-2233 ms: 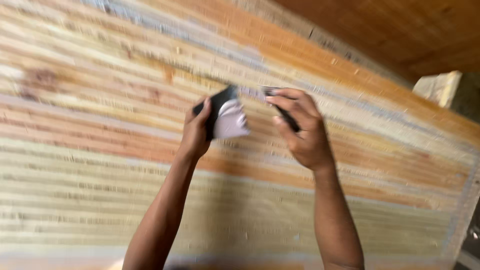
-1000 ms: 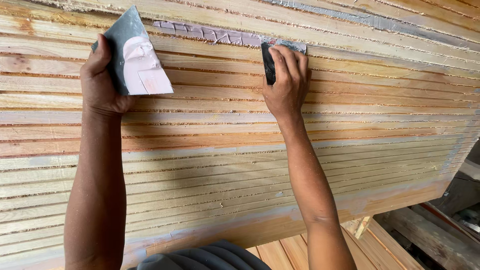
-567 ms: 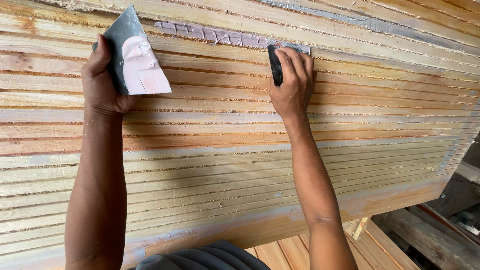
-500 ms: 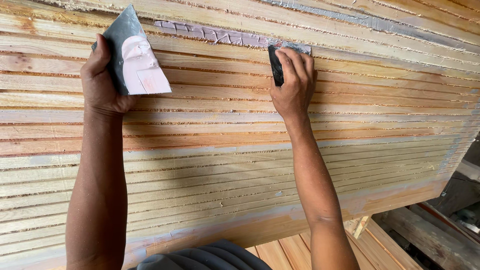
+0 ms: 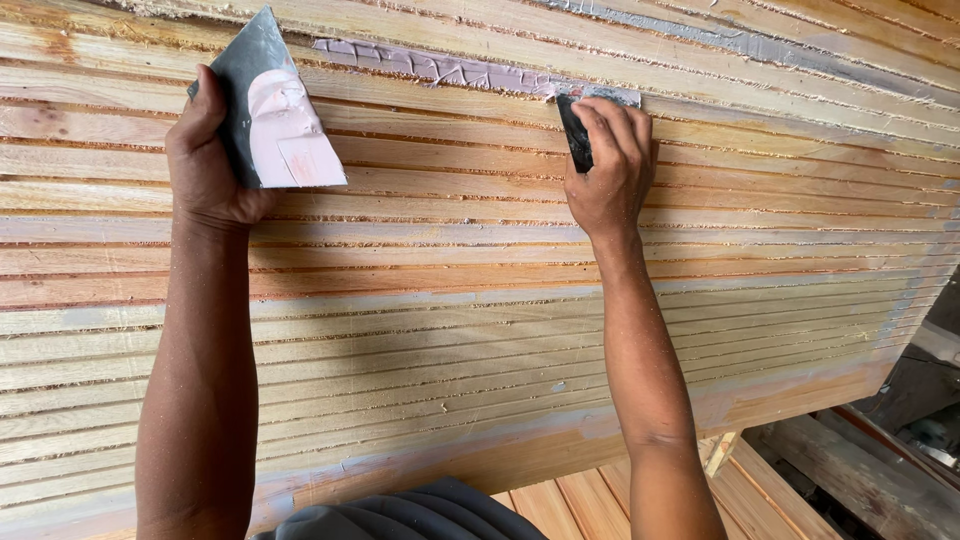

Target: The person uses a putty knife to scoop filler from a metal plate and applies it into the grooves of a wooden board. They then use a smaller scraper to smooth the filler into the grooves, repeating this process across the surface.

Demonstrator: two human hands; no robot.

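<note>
- I am looking down at my two bare hands raised against a big slatted wood panel [image 5: 480, 330], its narrow strips running nearly level with grooves between them.
- My left hand [image 5: 205, 165] is gripping a grey trapezoid-shaped plate [image 5: 268, 105], thumb and fingers curled around its left edge, so the plate is lying flat against the panel's upper left part.
- A lump of pale pinkish filler paste [image 5: 288, 135] is sitting on the face of that plate, smeared towards its lower right corner.
- My right hand [image 5: 608, 165] is pressing a small dark scraper [image 5: 574, 132] against the wood near the top, fingers folded together over the blade and thumb behind it; most of the tool is hiding under my fingers.
- The scraper's top edge is touching the right end of a greyish-lilac band of wet filler [image 5: 450, 72], which is filling one groove from just right of the plate across to my right hand.
- The two hands are working well apart, at roughly the same height.
- Further filler is showing as a grey streak [image 5: 720, 40] along a higher groove at the upper right.
- Below the panel, I am seeing reddish planks [image 5: 570, 500] and a bit of grey ribbed cloth [image 5: 400, 515] at the bottom edge.
</note>
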